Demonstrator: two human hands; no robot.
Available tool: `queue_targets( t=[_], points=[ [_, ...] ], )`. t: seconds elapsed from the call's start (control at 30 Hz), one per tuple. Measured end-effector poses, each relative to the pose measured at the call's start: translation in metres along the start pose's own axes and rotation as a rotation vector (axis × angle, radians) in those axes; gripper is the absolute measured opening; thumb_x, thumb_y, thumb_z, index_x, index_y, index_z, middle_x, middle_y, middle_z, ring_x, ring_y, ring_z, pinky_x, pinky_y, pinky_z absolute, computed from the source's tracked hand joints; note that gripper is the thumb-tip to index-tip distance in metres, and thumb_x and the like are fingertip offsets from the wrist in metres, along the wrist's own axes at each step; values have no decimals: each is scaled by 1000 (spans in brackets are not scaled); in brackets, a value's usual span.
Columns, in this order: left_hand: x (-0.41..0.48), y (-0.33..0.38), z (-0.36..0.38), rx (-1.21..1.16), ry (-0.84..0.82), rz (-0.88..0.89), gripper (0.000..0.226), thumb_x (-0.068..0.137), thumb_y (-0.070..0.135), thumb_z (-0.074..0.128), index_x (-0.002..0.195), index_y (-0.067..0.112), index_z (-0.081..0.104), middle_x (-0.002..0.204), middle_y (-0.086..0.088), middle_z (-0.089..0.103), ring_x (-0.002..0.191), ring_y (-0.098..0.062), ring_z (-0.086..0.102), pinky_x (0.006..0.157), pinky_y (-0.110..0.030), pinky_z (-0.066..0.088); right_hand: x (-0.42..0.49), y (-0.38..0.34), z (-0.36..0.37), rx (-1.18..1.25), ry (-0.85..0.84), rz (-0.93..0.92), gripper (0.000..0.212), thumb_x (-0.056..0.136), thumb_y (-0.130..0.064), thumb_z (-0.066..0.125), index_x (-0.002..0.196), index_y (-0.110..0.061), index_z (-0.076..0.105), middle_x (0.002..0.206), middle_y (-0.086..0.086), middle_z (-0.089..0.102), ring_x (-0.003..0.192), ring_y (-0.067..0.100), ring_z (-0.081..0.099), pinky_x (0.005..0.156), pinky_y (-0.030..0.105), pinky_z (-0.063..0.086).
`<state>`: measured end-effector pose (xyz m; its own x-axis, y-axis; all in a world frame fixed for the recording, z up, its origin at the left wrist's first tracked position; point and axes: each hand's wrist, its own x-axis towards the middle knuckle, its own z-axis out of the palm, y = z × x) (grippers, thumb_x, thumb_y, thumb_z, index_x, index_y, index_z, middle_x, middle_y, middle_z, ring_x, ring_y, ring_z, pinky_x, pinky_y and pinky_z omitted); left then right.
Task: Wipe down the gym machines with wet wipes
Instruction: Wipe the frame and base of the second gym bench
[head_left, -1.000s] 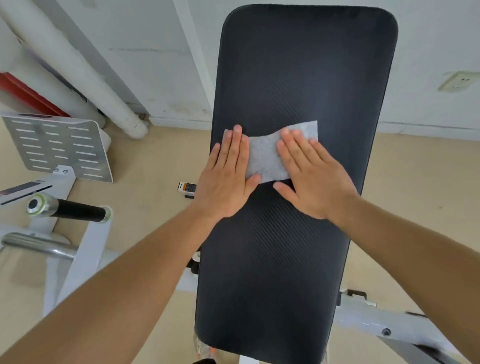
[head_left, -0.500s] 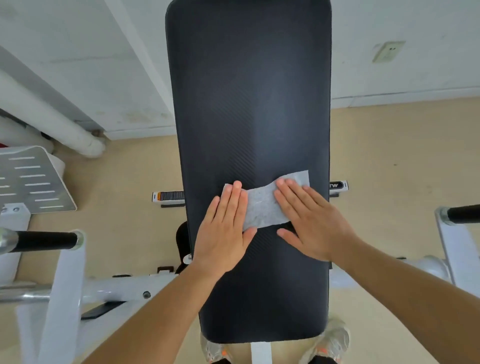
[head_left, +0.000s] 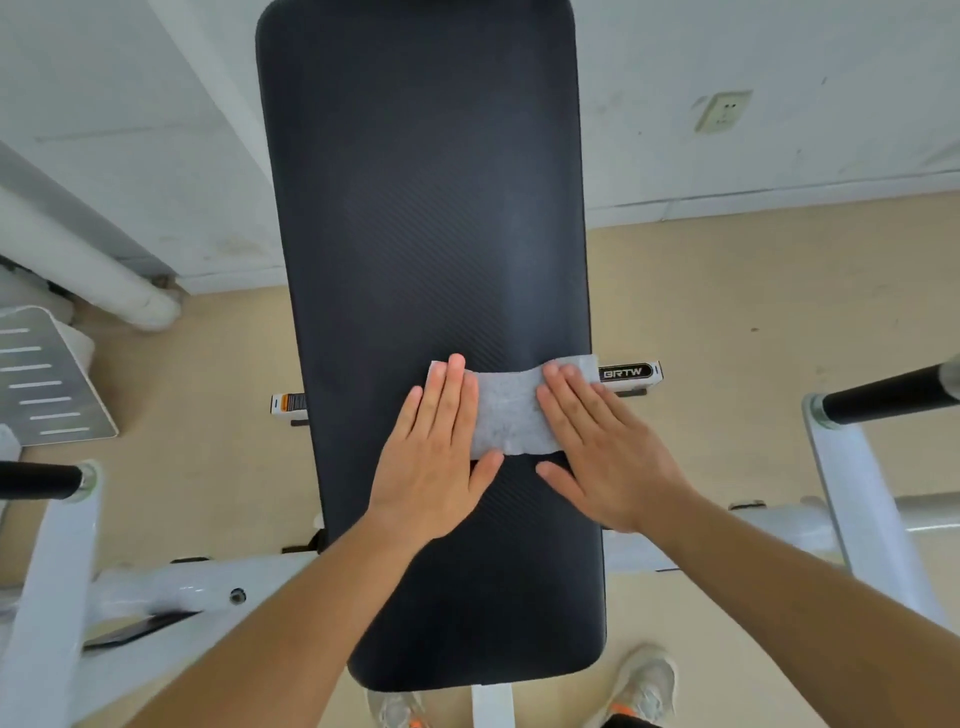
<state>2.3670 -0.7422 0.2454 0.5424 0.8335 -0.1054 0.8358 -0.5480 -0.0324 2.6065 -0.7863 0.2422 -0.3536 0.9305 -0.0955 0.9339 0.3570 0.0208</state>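
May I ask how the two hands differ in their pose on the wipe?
The left hand points nearly straight up the pad; the right hand angles inward. The left hand covers the left end of the wipe, the right hand its right end. Both lie flat, pressing it.

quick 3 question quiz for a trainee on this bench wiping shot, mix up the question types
1. True or false: the wet wipe is bunched up in a fist.
2. How many hands press on the wipe? A none, B one, C two.
3. Fill in: the wipe reaches the ____ edge of the black bench pad.
Key: 1 false, it lies spread flat. 2 C, the left hand and right hand, fingers straight. 3 right.
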Motion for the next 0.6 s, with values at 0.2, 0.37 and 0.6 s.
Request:
queue_targets(
  t=[0.2, 0.37, 0.6],
  points=[
    [109, -16, -46, 12, 212, -133, 78, 103, 55, 7, 158, 1, -5, 167, -18, -8, 155, -31, -5, 126, -46, 6, 91, 61, -40, -55, 117, 50, 80, 102, -60, 9, 159, -4, -3, 167, 15, -7, 155, 27, -6, 126, 45, 7],
    [126, -15, -56, 30, 217, -152, 76, 105, 52, 16, 158, 2, -6, 166, -18, -10, 155, -31, -6, 126, -47, 8, 86, 66, -38, -2, 115, 57, 83, 102, -61, 15, 159, -3, -4, 167, 16, -10, 155, 27, -9, 126, 45, 7],
    [27, 6, -4, 35, 102, -40, 79, 105, 54, 22, 158, 2, -6, 166, -16, -13, 155, -30, -7, 126, -48, 12, 5, 9, 14, 74, 120, 11, 80, 102, -56, 23, 158, -1, 12, 167, 17, 4, 155, 30, 5, 122, 50, 21]
  ],
)
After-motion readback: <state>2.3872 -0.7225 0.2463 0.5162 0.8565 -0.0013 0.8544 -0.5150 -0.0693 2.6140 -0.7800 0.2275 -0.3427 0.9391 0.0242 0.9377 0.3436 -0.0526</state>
